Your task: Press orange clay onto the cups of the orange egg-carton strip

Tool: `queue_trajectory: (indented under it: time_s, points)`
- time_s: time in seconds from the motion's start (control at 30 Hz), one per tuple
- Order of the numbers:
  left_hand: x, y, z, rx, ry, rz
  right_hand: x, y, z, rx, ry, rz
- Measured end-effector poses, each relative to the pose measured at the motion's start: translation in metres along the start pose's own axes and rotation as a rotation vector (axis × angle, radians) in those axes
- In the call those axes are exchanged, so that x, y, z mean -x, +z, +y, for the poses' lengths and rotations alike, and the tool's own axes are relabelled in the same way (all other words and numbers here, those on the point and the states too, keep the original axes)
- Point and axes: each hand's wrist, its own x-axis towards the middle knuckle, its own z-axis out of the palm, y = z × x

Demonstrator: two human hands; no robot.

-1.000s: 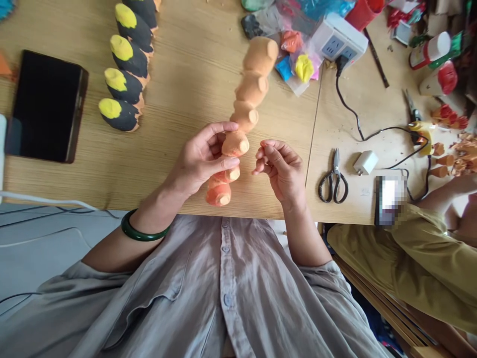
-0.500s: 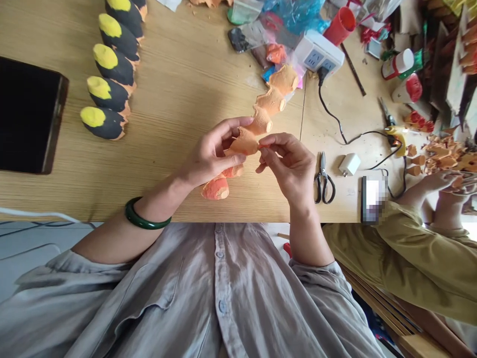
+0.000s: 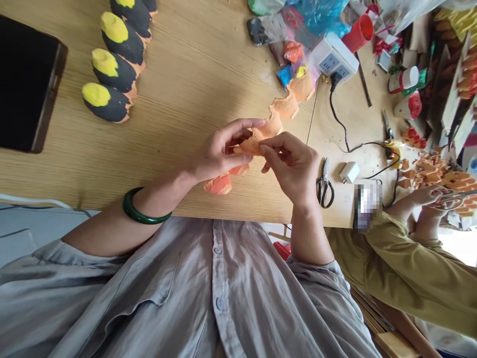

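A strip of egg-carton cups (image 3: pixel 285 107) slants over the table, pale orange at the far end, with cups coated red-orange (image 3: pixel 219 184) at the near end. My left hand (image 3: pixel 219 154) is closed around its middle, thumb on the near side and fingers on the far side. My right hand (image 3: pixel 292 166) pinches at a cup's edge, thumb and forefinger pressed together against it. The small orange-red bit of soft clay seen there earlier is hidden behind the fingertips now.
Black egg-carton cups with yellow tops (image 3: pixel 108 103) line the left, near a dark tablet (image 3: pixel 28 84). A power strip (image 3: pixel 335 58), clay bags (image 3: pixel 293 51), scissors (image 3: pixel 325 185), a charger (image 3: pixel 349 172) and a phone (image 3: pixel 367 206) lie right. Another person's hands (image 3: pixel 428 199) work at far right.
My right fingertips have come up against the strip's cup, covering the orange-red bit. The view has shifted and turned slightly; my left hand keeps its hold.
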Motion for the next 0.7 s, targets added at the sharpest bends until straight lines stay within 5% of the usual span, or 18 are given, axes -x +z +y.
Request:
queue_trajectory:
  time_s: [0.4, 0.7]
  points:
    - [0.001, 0.008, 0.007, 0.044, -0.038, 0.005, -0.005, -0.008, 0.003, -0.098, 0.075, -0.049]
    - [0.0, -0.001, 0.0, 0.085, -0.037, -0.07, -0.005, -0.013, -0.002, 0.2, -0.099, -0.153]
